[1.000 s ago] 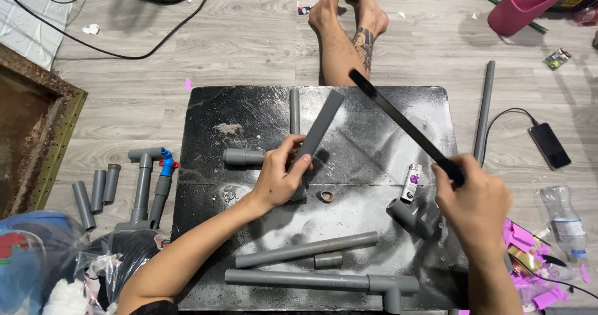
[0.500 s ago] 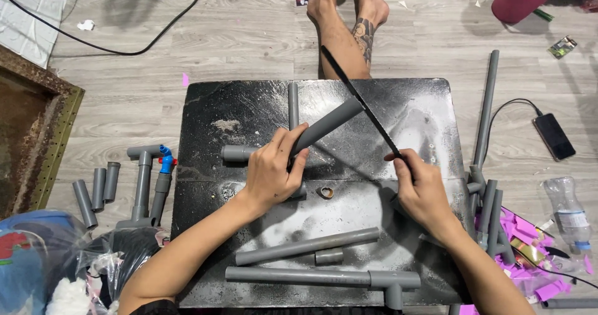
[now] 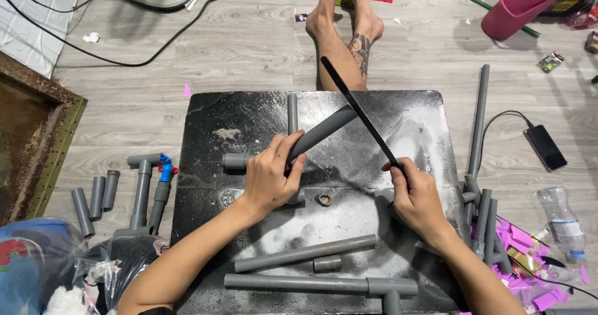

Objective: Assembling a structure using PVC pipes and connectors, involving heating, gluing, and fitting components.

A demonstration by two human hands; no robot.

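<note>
Right now a short grey pipe point(image 3: 322, 132) sits tilted above the black, dust-streaked board point(image 3: 205, 128), its lower end gripped by the left hand point(image 3: 271, 177) — fingers curled tight around it. The right hand point(image 3: 416, 198) has its fingers closed around the handle end of a long black blade point(image 3: 360, 112), which slants up and crosses the pipe's upper end. Near the hands lie a small ring point(image 3: 324, 199), a longer grey pipe point(image 3: 305, 253) and a pipe with a tee fitting point(image 3: 324, 285) — all on the board.

— Grey pipe point(image 3: 321, 134), thin black blade point(image 3: 361, 112), black board point(image 3: 423, 122) dusted white.
— Pale grey wood-grain floor point(image 3: 187, 60); pink cylinder point(image 3: 520, 7) upper right, blue-and-red valve point(image 3: 165, 164) at left, purple scraps point(image 3: 548, 299) lower right.
</note>
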